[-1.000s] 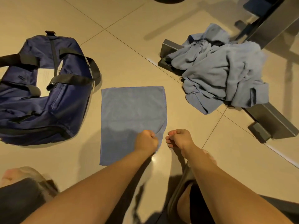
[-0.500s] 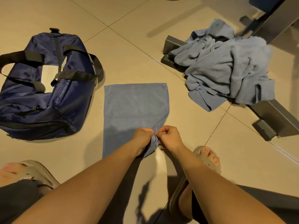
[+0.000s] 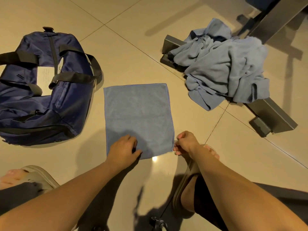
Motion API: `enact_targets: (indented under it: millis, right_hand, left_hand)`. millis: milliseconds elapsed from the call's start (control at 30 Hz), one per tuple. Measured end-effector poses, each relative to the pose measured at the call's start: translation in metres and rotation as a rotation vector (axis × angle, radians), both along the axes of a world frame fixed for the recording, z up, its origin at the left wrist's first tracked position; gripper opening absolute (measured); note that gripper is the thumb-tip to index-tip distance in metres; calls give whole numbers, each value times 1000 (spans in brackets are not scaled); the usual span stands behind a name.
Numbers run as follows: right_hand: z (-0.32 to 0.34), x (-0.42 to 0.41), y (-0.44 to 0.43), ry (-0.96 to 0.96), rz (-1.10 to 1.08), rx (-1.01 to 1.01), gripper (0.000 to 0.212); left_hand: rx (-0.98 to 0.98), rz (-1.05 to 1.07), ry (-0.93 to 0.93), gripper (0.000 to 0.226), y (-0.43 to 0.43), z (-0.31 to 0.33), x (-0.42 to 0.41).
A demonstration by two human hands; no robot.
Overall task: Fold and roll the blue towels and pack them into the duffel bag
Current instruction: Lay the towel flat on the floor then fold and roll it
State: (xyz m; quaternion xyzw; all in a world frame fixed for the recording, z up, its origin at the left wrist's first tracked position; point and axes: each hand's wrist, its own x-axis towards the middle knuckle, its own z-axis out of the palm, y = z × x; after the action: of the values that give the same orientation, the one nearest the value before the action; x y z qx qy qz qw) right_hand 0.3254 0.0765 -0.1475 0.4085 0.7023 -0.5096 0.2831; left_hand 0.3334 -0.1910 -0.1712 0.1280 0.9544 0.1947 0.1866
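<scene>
Duffel bag (image 3: 70,100) label (image 3: 44,75) unreadable. Towel (image 3: 138,110) flat, long axis pointing away. Right hand (image 3: 185,144) pinches near corner; left hand (image 3: 124,147) grip unclear.

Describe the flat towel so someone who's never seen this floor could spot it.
Find the navy duffel bag on the tiled floor's left. Immediately right of it lies one blue towel. Unlike the crumpled towel heap farther right, it is spread flat as a rectangle.
</scene>
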Motion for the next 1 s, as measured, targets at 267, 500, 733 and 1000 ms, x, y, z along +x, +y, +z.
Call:
enact_targets:
  millis: [267,500,733,1000]
  right_hand:
    - [1,25,-9,-2,-4,-93,18]
    - [2,33,-34,44,-75,-189,25]
    - [3,31,-36,80,-155,-95,23]
    - [12,31,-8,38,-233,-89,10]
  left_hand:
    - [-89,-236,91,57,-52,-15,23]
    - [-45,-217,88,27,-53,-13,26]
    - [-41,-242,65,22,-58,-10,25]
    - [-67,-252,38,17,-63,-15,22]
